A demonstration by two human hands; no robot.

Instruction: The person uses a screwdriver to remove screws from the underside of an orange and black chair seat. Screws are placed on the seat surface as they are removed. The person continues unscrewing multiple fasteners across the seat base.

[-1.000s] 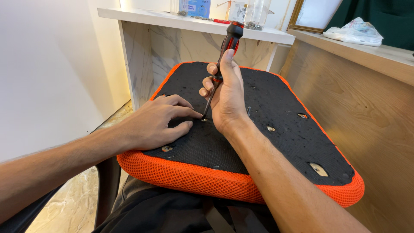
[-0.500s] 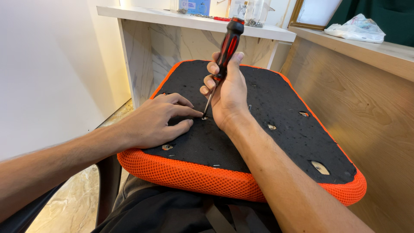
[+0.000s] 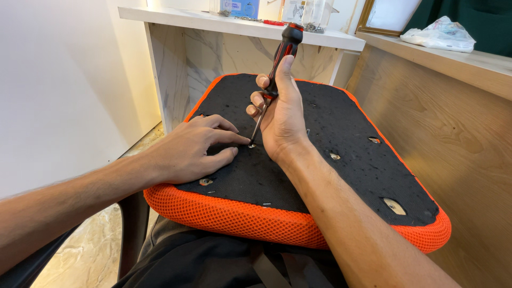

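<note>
An upturned seat cushion (image 3: 245, 218) with orange mesh sides and a black fabric underside lies across my lap. My right hand (image 3: 281, 120) grips a black-and-red screwdriver (image 3: 282, 50), held almost upright, with its tip on a screw hole (image 3: 252, 145) near the cushion's left half. My left hand (image 3: 192, 149) lies flat on the black fabric, its fingertips right beside the tip. Other mounting holes (image 3: 335, 156) show to the right.
A white marble-look shelf (image 3: 234, 26) with clear containers and small items stands behind the cushion. A wooden panel (image 3: 464, 138) rises on the right, with a plastic bag (image 3: 440, 34) on its top. A white wall is on the left, stone floor below.
My right hand's grip has shifted slightly on the screwdriver handle, as in turning it. The tip stays on the same hole and my left hand has not moved.
</note>
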